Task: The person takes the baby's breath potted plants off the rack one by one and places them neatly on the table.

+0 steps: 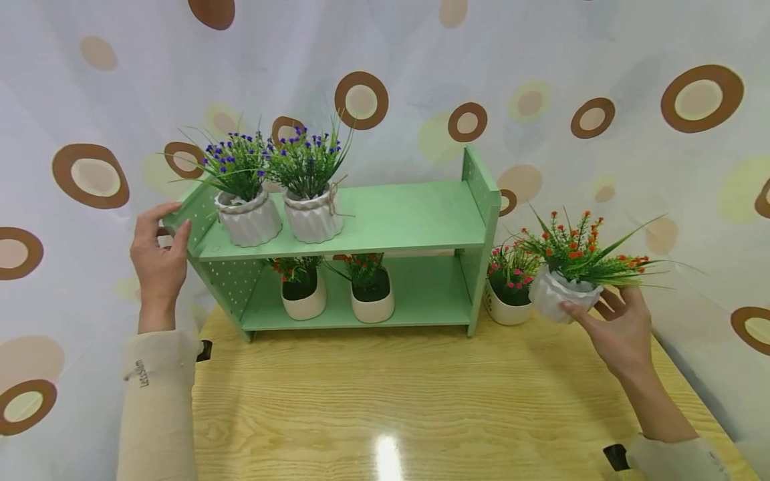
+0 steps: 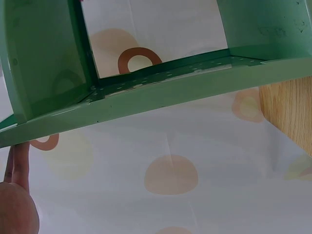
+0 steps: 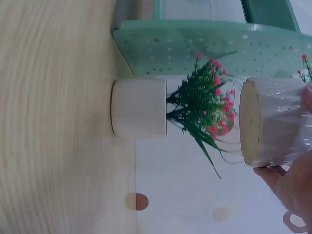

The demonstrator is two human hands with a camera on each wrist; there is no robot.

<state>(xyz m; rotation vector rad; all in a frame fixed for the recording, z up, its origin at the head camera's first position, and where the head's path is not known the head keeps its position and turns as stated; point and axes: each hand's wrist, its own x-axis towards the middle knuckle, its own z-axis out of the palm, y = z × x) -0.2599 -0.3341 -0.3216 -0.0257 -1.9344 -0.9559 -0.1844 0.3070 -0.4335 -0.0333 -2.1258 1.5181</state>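
My right hand [image 1: 625, 331] holds a white fluted flower pot [image 1: 556, 294] with orange flowers, raised and tilted above the table; its flat base shows in the right wrist view. Just left of it, a cream pot [image 3: 139, 107] with pink flowers stands on the table beside the shelf. At the other side, my left hand [image 1: 159, 257] grips the upper front corner of the left side panel of a green two-tier shelf [image 1: 415, 214]. Two white fluted pots [image 1: 249, 217] with purple flowers sit side by side at the left of the upper tier.
On the lower tier stand two cream pots [image 1: 373, 300] with red flowers. The shelf rests at the back of a wooden table [image 1: 361, 387]. Behind hangs a pale curtain [image 1: 409, 60] patterned with brown rings.
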